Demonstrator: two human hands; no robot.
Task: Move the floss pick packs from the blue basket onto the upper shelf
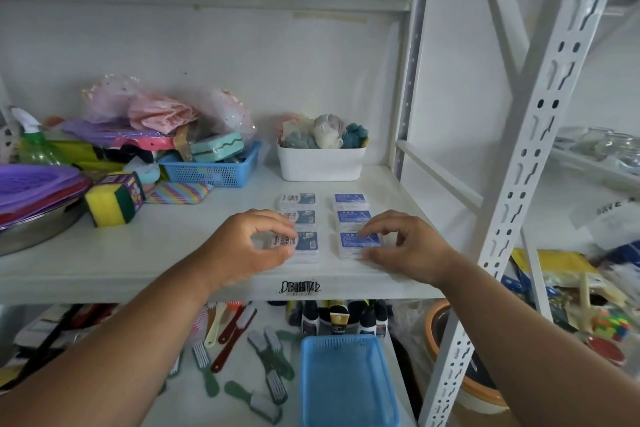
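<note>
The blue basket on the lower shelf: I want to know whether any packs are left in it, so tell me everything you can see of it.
The blue plastic mesh basket is rectangular, with perforated walls and floor and a solid rim. It sits upright on the white lower shelf, near its front right, below the upper shelf's edge. Its inside looks empty: no floss pick packs show in it. Dark bottles stand just behind its far rim; whether they touch it I cannot tell. Neither hand touches it.
</note>
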